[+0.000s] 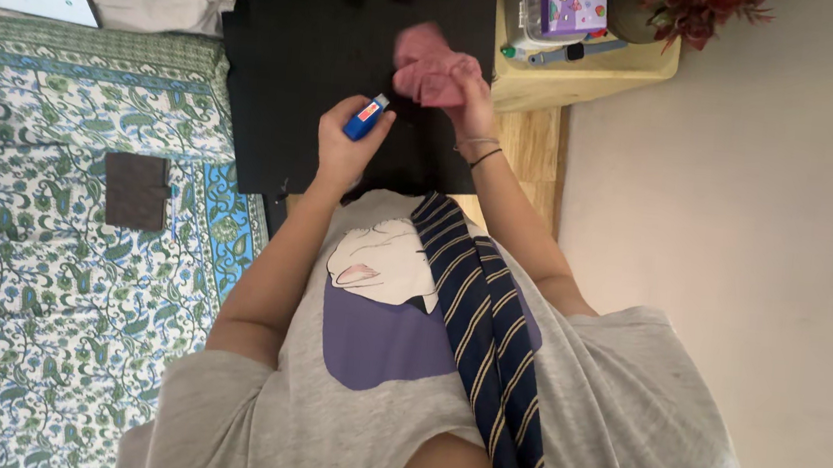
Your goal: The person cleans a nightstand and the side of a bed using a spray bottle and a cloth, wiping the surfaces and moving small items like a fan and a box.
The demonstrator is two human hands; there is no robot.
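A small blue container (366, 117) with a red and white label is gripped in the left hand (342, 145), whose fingers are curled closed around its lower end, the top pointing up and to the right. It is held above a black surface (323, 45), just left of the right hand (471, 96). In that hand a pink cloth (429, 63) is bunched, with the fingers closed tightly on its folds. Hands and items are near each other but not seen to touch.

As to progress, both items are judged to be lifted and in hand. The cloth is not laid out, and no mark or wet patch can be made out on the black surface. Whether the container is capped cannot be told.

The container looks like smooth, hard plastic, cylindrical and short. The cloth appears soft and crumpled, and the black surface is flat and matt. A thin dark band (484, 157) is worn on the right wrist. A navy tie (487, 341) with pale diagonal stripes is draped over a grey printed T-shirt (622, 413). To the right a light wooden table (571, 77) is seen, bearing a purple box (572, 2). To the left, a bedspread (38, 311) with a green and blue floral pattern carries a dark brown square wallet (136, 191).
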